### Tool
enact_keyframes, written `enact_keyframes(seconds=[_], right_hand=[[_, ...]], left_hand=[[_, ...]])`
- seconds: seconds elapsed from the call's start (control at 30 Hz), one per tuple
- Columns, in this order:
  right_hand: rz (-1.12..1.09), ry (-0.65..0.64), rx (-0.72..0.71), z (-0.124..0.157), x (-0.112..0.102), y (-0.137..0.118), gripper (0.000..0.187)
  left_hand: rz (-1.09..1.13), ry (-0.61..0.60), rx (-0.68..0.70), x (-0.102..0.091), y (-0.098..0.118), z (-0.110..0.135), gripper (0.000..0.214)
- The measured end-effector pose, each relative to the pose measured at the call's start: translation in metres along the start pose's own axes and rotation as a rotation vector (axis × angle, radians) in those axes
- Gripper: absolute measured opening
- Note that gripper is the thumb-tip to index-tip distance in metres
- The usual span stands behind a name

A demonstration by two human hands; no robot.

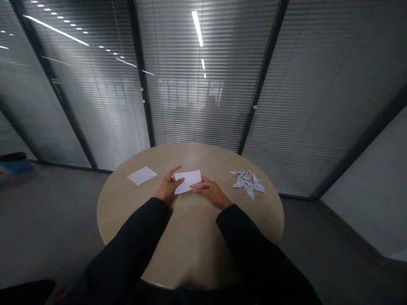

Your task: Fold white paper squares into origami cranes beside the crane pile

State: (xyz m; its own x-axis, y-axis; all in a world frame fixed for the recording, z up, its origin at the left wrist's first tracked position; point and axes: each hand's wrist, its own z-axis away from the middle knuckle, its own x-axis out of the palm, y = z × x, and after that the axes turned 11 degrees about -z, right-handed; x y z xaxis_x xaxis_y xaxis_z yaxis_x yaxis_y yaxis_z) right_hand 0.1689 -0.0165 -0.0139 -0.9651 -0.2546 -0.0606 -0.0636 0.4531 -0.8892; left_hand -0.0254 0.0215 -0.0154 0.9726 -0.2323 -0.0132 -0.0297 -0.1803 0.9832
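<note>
Between my two hands is a white sheet of paper [188,178], raised just over the round table [187,254]. My left hand [168,186] pinches its left edge, thumb on top and index finger stretched out past it. At the right edge, my right hand [212,191] grips the paper with the thumb and fingers; a lower layer or fold seems to show there. To the left lies a flat white sheet [142,175]. A cluster of several folded white paper cranes [247,183] rests on the table to the right.
Glass partitions with blinds [203,114] rise right behind the table's far edge. A blue bin with a black top [15,164] stands on the floor at far left. A pale wall [372,190] is on the right.
</note>
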Motion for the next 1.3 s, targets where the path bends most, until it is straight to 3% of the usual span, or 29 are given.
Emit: enact_keyframes(seconds=[0.17,0.37,0.43,0.6,0.77,1.03,1.13,1.2,1.3], right_hand=[[-0.038,0.099,0.000,0.000,-0.001,-0.007,0.026],[-0.204,0.328,0.162,-0.002,-0.002,-0.001,0.034],[-0.226,0.396,0.157,-0.002,-0.001,0.000,0.033],[-0.241,0.484,0.124,-0.003,-0.001,-0.001,0.032],[-0.243,0.516,0.099,-0.003,0.001,0.001,0.032],[-0.179,0.567,0.071,-0.003,0.000,0.002,0.028],[-0.163,0.553,0.050,-0.002,0.000,-0.001,0.041],[-0.146,0.520,0.027,-0.001,0.001,-0.003,0.051],[-0.144,0.444,0.017,-0.001,0.002,-0.001,0.046]], left_hand=[[-0.092,-0.033,0.095,0.002,0.000,-0.001,0.082],[-0.126,-0.109,0.154,0.007,0.003,0.004,0.061],[-0.085,-0.123,0.159,0.008,0.006,0.007,0.051],[-0.082,-0.228,0.204,0.013,0.012,0.012,0.047],[-0.237,-0.113,0.205,0.016,0.007,0.010,0.029],[-0.190,-0.071,0.081,0.016,0.004,0.005,0.037],[-0.129,-0.064,0.064,0.018,0.003,0.006,0.039],[-0.057,-0.038,0.066,0.019,0.003,0.008,0.048],[-0.006,-0.013,0.074,0.020,0.005,0.011,0.075]])
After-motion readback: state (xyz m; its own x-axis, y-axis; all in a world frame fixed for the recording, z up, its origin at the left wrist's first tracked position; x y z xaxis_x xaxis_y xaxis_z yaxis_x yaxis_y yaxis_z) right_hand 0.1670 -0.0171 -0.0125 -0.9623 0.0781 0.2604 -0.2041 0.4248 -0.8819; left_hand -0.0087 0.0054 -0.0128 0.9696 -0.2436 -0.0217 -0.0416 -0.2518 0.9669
